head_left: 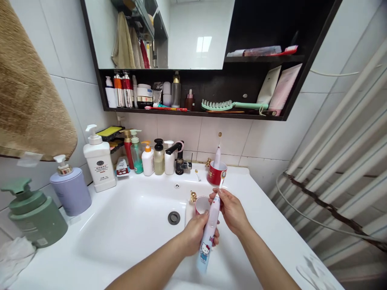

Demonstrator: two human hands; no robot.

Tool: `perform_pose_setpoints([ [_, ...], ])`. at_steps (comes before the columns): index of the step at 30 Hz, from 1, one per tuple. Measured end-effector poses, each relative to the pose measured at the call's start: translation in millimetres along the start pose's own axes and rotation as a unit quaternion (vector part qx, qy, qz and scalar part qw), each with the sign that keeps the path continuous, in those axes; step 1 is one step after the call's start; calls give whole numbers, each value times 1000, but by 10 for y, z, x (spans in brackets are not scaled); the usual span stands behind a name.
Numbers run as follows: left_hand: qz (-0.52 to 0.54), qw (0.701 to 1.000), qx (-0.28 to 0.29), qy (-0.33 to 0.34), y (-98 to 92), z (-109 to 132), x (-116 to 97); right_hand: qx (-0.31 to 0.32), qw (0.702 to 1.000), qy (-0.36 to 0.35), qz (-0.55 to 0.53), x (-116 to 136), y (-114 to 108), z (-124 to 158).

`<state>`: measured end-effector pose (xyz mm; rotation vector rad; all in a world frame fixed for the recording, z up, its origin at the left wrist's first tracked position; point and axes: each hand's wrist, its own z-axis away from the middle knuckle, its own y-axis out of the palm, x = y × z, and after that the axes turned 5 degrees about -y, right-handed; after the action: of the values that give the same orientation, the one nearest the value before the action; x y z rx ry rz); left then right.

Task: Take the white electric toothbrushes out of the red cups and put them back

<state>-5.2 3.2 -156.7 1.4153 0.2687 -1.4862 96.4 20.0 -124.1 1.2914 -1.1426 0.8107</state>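
My left hand (196, 231) is wrapped round the body of a white and pale blue electric toothbrush (208, 237) with a cartoon cat on it, held tilted over the right side of the white sink (127, 229). My right hand (231, 209) pinches the upper neck of that toothbrush, just below its small brush head (223, 175). A red and white cup (202, 204) stands just behind my left hand. Farther back, a second red cup (216, 174) holds another electric toothbrush (217, 151) upright.
A black tap (179, 157) and several pump bottles line the back of the sink. Large white (99, 161), lilac (70, 189) and green (33, 213) dispensers stand at the left. A brown towel (30, 92) hangs on the left wall. A dark shelf (193, 114) with toiletries hangs above; a radiator (347, 161) stands at the right.
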Motion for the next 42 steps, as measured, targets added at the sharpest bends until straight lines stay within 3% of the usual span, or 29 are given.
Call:
perform_pose_setpoints([
  [6,-90,988,-85,95,55,-50,81,-46,999,-10,-11,-33,-33,-28],
  [10,-55,997,-50,32,77,-31,61,-51,997,12,-52,-59,-16,-31],
  [15,-87,993,-60,53,83,-13,72,-59,996,6,-68,-65,-34,-19],
  [19,-58,997,-46,10,77,-6,65,-33,996,26,-75,-69,-55,-14],
  [23,-109,991,-75,38,73,-6,80,-60,996,4,-71,-81,-61,-33],
  [28,-90,994,-64,3,88,-5,144,-109,991,-37,-70,-28,-212,-113],
  [32,13,991,-133,-1,70,-9,54,-78,991,-31,105,-1,-316,-221],
  [36,118,969,-215,-10,29,-15,-92,-48,944,-54,323,-92,-175,-484],
  [42,127,969,-212,1,45,-18,-128,-47,881,-68,466,-359,142,-1058],
])
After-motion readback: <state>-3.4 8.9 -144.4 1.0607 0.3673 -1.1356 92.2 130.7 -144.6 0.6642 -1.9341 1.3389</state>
